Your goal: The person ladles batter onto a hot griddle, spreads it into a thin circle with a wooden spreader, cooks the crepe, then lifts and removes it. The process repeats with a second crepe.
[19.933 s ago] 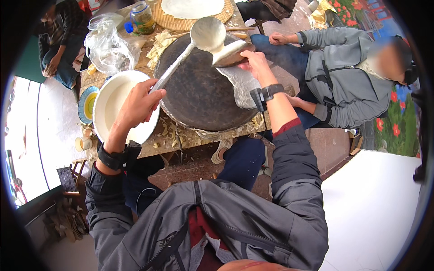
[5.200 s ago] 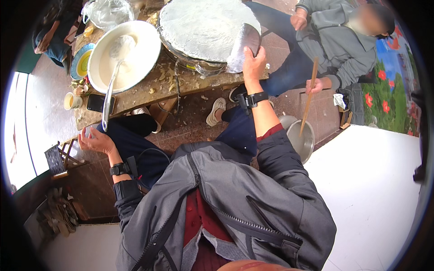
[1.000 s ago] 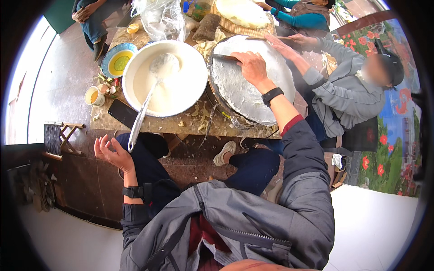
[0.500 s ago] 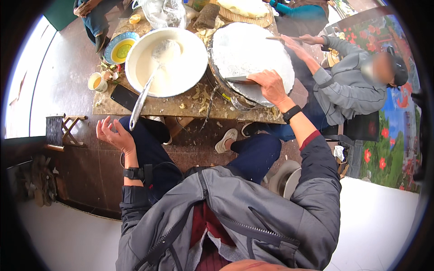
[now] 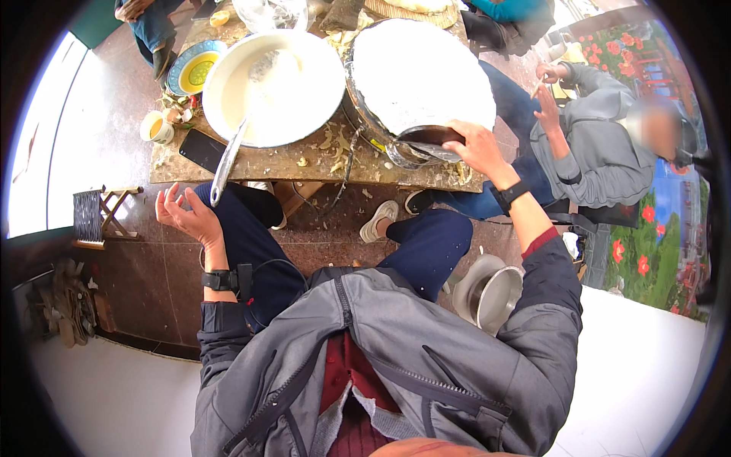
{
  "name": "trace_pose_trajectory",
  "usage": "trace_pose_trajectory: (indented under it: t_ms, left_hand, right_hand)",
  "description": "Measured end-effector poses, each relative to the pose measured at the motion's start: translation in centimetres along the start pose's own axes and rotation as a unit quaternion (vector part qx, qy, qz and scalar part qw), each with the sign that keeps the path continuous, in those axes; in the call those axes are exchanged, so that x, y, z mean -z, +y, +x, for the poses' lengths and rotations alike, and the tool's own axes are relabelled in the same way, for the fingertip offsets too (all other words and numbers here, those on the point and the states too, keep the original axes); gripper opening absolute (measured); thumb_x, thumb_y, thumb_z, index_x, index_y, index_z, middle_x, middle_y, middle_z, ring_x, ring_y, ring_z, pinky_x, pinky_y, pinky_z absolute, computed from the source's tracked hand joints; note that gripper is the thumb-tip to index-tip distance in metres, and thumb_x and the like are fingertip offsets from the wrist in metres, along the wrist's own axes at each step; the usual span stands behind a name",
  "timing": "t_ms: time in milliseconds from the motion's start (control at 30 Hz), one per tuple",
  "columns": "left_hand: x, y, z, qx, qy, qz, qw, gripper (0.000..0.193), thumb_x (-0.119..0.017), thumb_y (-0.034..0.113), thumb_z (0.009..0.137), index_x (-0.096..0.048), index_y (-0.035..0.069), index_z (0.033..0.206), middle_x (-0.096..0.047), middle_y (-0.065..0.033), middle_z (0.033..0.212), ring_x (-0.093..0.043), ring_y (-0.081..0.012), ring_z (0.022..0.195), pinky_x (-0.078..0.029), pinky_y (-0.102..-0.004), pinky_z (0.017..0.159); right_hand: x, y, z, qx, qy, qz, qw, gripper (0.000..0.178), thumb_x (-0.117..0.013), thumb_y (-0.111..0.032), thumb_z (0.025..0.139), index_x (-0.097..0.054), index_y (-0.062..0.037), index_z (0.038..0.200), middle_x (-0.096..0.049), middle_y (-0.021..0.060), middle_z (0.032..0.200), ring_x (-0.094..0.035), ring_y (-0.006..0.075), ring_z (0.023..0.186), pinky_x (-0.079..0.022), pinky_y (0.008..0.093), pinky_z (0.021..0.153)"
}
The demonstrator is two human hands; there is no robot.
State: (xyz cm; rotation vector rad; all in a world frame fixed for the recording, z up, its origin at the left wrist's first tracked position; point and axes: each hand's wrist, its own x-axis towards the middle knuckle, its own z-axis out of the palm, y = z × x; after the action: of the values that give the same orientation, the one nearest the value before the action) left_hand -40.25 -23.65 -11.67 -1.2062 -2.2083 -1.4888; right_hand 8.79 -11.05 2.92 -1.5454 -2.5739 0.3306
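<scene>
My right hand (image 5: 480,156) is closed around a dark, curved-edged scraper (image 5: 431,135). The scraper rests at the near edge of a white batter sheet (image 5: 419,76) spread across a round griddle (image 5: 368,126). Left of the griddle stands a large white basin (image 5: 215,110) of pale batter (image 5: 255,99). A metal ladle (image 5: 226,169) leans in it, its scoop in the batter and its handle hanging over the table edge. My left hand (image 5: 192,219) hovers palm up beside the handle's end, fingers loosely curled and apart, holding nothing.
On the wooden table (image 5: 304,164) lie a black phone (image 5: 202,151), a cup of yellow liquid (image 5: 158,128), a blue-rimmed bowl (image 5: 181,82) and scraps. At right sits a person in grey (image 5: 601,145), holding a thin stick. Metal pots (image 5: 499,297) stand near my right leg.
My right hand and the scraper have shifted slightly right and toward me along the griddle's near edge. The person at right has drawn their hands back from the griddle.
</scene>
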Motion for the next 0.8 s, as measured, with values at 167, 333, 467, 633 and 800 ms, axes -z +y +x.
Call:
trace_pose_trajectory:
  t_ms: [167, 333, 467, 633, 800]
  left_hand:
    - [-0.2, -0.1, 0.1, 0.0, -0.005, 0.002, 1.0, 0.025, -0.062, 0.011, 0.089, -0.058, -0.004, 0.108, -0.04, -0.0176, 0.129, -0.038, -0.0245, 0.118, -0.047, -0.0318, 0.083]
    - [-0.1, -0.2, 0.3, 0.009, -0.005, 0.006, 1.0, 0.023, -0.062, 0.01, 0.089, -0.059, -0.003, 0.107, -0.04, -0.0167, 0.129, -0.041, -0.0236, 0.117, -0.047, -0.0319, 0.083]
    - [-0.1, -0.2, 0.4, 0.013, -0.002, 0.008, 1.0, 0.023, -0.062, 0.01, 0.089, -0.059, -0.003, 0.108, -0.04, -0.0167, 0.129, -0.043, -0.0238, 0.115, -0.048, -0.0318, 0.082]
    - [-0.2, -0.2, 0.6, 0.012, -0.005, 0.015, 1.0, 0.023, -0.062, 0.009, 0.089, -0.059, -0.003, 0.108, -0.04, -0.0165, 0.13, -0.044, -0.0238, 0.115, -0.05, -0.0315, 0.08]
    - [-0.2, -0.1, 0.5, 0.026, -0.011, 0.009, 1.0, 0.023, -0.061, 0.01, 0.09, -0.058, -0.003, 0.109, -0.039, -0.0147, 0.131, -0.045, -0.0227, 0.114, -0.047, -0.0313, 0.083]
  right_hand:
    - [-0.4, -0.8, 5.9, 0.043, -0.036, -0.042, 0.998, 0.041, -0.069, -0.023, 0.078, -0.061, -0.0078, 0.115, -0.066, 0.0173, 0.104, -0.062, 0.0362, 0.097, -0.049, 0.0422, 0.082]
    - [-0.3, -1.4, 10.8, 0.049, -0.055, -0.063, 0.995, 0.044, -0.069, -0.025, 0.077, -0.06, -0.0092, 0.118, -0.066, 0.0175, 0.106, -0.061, 0.0374, 0.099, -0.048, 0.0449, 0.084]
    - [-0.5, -1.2, 13.7, 0.007, -0.064, -0.058, 0.996, 0.048, -0.069, -0.027, 0.077, -0.06, -0.0104, 0.12, -0.066, 0.0169, 0.108, -0.061, 0.0365, 0.104, -0.047, 0.0445, 0.089]
    - [-0.7, -0.4, 16.8, -0.033, -0.063, -0.056, 0.996, 0.05, -0.07, -0.028, 0.075, -0.06, -0.0135, 0.122, -0.066, 0.0163, 0.111, -0.06, 0.0355, 0.106, -0.047, 0.0444, 0.091]
    - [-1.2, 1.1, 20.1, -0.071, -0.031, -0.03, 0.997, 0.048, -0.071, -0.029, 0.074, -0.063, -0.0113, 0.118, -0.067, 0.0166, 0.107, -0.062, 0.0344, 0.104, -0.047, 0.0441, 0.09]
